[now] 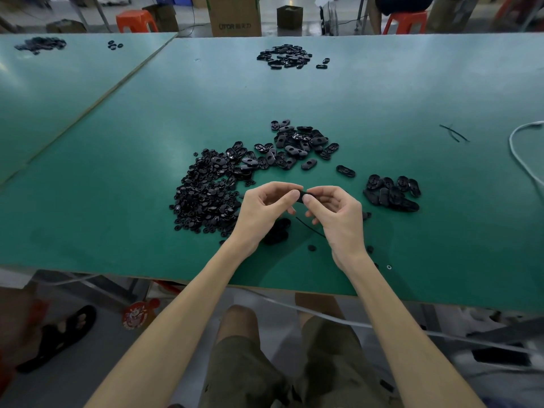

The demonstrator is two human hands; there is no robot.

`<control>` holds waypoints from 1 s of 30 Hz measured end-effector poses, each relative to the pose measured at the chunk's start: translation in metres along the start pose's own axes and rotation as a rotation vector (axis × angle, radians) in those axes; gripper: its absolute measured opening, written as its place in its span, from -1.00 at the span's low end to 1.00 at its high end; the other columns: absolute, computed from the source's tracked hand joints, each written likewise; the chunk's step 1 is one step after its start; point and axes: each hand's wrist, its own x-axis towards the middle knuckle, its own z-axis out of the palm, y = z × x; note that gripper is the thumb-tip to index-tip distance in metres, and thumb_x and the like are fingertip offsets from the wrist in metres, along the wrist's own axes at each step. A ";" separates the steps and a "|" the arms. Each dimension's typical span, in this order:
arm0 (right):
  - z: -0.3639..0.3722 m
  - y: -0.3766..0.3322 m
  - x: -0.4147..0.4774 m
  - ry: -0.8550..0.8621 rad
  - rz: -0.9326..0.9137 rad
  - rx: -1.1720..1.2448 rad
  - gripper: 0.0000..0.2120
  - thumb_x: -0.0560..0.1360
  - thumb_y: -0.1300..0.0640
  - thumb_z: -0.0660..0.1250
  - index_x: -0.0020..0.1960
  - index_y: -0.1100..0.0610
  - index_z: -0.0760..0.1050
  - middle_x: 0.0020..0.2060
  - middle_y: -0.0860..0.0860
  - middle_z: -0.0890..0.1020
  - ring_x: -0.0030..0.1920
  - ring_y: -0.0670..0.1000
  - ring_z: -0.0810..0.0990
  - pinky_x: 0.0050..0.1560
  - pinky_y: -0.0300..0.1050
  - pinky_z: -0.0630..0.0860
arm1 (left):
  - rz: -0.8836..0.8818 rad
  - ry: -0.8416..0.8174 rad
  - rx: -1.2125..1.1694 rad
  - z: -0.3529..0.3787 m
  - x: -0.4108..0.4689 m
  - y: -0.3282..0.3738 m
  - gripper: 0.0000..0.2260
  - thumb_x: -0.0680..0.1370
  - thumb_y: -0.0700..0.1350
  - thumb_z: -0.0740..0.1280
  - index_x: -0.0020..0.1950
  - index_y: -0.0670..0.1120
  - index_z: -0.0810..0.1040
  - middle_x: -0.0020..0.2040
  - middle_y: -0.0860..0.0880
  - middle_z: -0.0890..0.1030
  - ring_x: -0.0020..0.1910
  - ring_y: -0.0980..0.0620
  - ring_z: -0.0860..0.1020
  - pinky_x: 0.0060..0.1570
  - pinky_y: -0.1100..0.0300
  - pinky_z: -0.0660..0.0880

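Note:
My left hand (262,210) and my right hand (335,213) meet above the green table (117,172), both pinching one small black plastic part (300,196) between thumbs and fingertips. Most of the part is hidden by my fingers. A large heap of small round black pieces (206,195) lies just left of my hands. A spread of black oval shells (294,145) sits behind them. A smaller stack of oval pieces (393,192) rests to the right. A thin black strip (309,228) lies on the table under my hands.
A further pile of black parts (285,57) lies at the far side, and more (41,44) on the neighbouring table at far left. A white cable (521,154) curls at the right edge. Black strips (453,132) lie nearby. Boxes and orange stools stand beyond.

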 end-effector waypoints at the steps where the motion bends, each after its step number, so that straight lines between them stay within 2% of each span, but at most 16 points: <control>1: 0.000 0.000 0.000 -0.005 0.000 0.002 -0.91 0.52 0.23 0.54 -0.01 0.12 0.66 -0.19 0.00 0.74 -0.28 -0.04 0.67 -0.26 -0.22 0.57 | -0.003 -0.007 0.002 0.001 0.000 0.000 -0.88 0.59 -0.22 0.45 0.11 -0.18 0.71 -0.13 0.01 0.73 -0.23 0.10 0.64 -0.17 0.32 0.54; 6: -0.001 0.001 0.001 -0.019 -0.007 0.009 -0.91 0.52 0.25 0.53 0.00 0.12 0.69 -0.18 0.02 0.75 -0.26 -0.04 0.66 -0.24 -0.23 0.56 | 0.002 -0.035 0.042 0.002 0.001 -0.001 -0.88 0.57 -0.28 0.45 0.10 -0.20 0.67 -0.01 -0.13 0.72 -0.11 0.02 0.64 -0.07 0.11 0.63; 9: -0.002 0.001 0.001 -0.026 -0.006 0.021 -0.90 0.54 0.28 0.50 0.00 0.12 0.72 -0.17 0.04 0.76 -0.25 -0.07 0.65 -0.23 -0.25 0.55 | -0.004 -0.036 0.063 0.002 0.001 -0.002 -0.86 0.55 -0.25 0.49 0.10 -0.21 0.65 -0.04 -0.10 0.72 -0.10 0.04 0.64 -0.06 0.04 0.61; 12: -0.003 0.001 0.001 -0.031 -0.006 0.021 -0.88 0.55 0.30 0.48 0.01 0.13 0.73 -0.18 0.04 0.77 -0.25 -0.09 0.64 -0.22 -0.27 0.55 | 0.004 -0.036 0.114 0.003 0.001 -0.004 -0.85 0.54 -0.22 0.51 0.09 -0.20 0.66 -0.05 -0.05 0.71 -0.13 0.10 0.62 -0.07 0.10 0.59; 15: -0.002 0.001 0.001 -0.040 -0.008 0.031 -0.87 0.55 0.31 0.48 0.00 0.12 0.74 -0.18 0.05 0.77 -0.25 -0.08 0.64 -0.22 -0.27 0.54 | 0.000 -0.028 0.109 0.003 0.001 -0.004 -0.86 0.54 -0.22 0.51 0.08 -0.18 0.66 -0.04 -0.08 0.72 -0.11 0.06 0.64 -0.02 0.05 0.60; 20: -0.002 0.001 0.000 -0.038 -0.007 0.022 -0.88 0.53 0.31 0.50 0.00 0.13 0.74 -0.20 0.05 0.75 -0.26 -0.08 0.63 -0.22 -0.27 0.54 | 0.018 -0.033 0.148 0.003 0.001 -0.003 -0.87 0.55 -0.26 0.48 0.09 -0.17 0.66 -0.01 -0.06 0.73 -0.03 0.04 0.68 -0.01 0.24 0.57; 30: 0.000 0.003 0.001 -0.024 0.019 -0.017 -0.89 0.50 0.30 0.53 -0.02 0.14 0.74 -0.29 -0.01 0.74 -0.36 -0.09 0.60 -0.31 -0.29 0.49 | 0.031 0.006 0.226 0.004 0.000 -0.003 -0.90 0.50 -0.32 0.46 -0.03 -0.16 0.67 -0.10 -0.04 0.73 -0.16 0.10 0.66 -0.10 0.26 0.56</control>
